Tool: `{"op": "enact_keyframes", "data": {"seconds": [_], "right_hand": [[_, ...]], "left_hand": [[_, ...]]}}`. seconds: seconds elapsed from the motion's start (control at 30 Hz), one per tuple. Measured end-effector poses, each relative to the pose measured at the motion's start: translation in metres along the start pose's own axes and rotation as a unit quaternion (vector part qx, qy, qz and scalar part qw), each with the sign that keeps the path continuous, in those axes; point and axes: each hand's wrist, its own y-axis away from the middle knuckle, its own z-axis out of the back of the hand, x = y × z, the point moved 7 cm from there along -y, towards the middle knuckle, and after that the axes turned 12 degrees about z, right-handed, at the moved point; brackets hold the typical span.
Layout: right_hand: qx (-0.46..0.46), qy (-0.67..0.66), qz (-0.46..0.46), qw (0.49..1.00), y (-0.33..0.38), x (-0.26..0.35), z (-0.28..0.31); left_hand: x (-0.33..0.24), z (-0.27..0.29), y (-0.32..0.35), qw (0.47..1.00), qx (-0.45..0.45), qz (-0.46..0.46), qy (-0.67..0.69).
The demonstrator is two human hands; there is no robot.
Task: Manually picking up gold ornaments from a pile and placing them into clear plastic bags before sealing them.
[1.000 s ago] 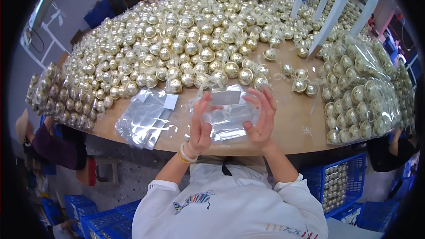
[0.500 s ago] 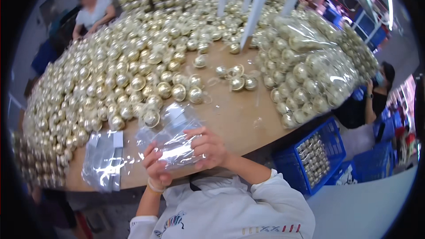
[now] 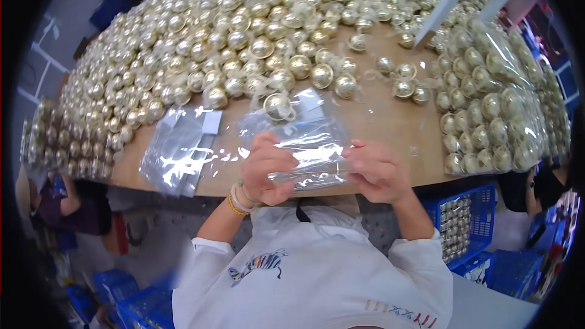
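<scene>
Between my hands, low over the table's near edge, a clear plastic bag [image 3: 314,153] is stretched, shiny with reflections. My left hand [image 3: 268,167] grips its left side with curled fingers. On its right side, my right hand [image 3: 379,170] pinches the film between thumb and fingers. More clear bags lie flat just beyond, and a gold ball [image 3: 277,106] with a pale ribbon rests at their far edge. To the left of my left hand lies another stack of clear bags [image 3: 178,151]. A large heap of gold balls [image 3: 234,42] spreads beyond both hands.
Several loose balls [image 3: 403,88] lie on the brown tabletop [image 3: 390,131] to the right. Bagged rows of balls [image 3: 487,113] stand at the right edge, near white legs [image 3: 448,9]. A blue crate [image 3: 482,216] holding balls is below; people are at the sides.
My view has shifted, so the table appears lower and farther right. My hands have moved apart, and the plastic bag between them is spread wider.
</scene>
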Motion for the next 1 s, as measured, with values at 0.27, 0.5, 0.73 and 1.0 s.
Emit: {"op": "enact_keyframes", "data": {"seconds": [0.27,0.5,0.73,1.0], "right_hand": [[0.247,0.012,-0.076,0.966,-0.042,0.012,-0.012],[0.241,-0.005,-0.217,0.946,-0.036,0.011,-0.016],[0.234,0.109,-0.031,0.966,-0.042,0.035,-0.026],[0.202,0.243,0.103,0.943,-0.027,0.045,-0.040]], "left_hand": [[-0.026,-0.009,-0.015,0.977,0.103,0.185,0.016],[-0.025,-0.015,-0.019,0.972,0.125,0.197,-0.002],[-0.030,-0.021,-0.017,0.965,0.170,0.200,-0.020],[-0.026,-0.018,-0.005,0.974,0.064,0.180,0.120]]}}
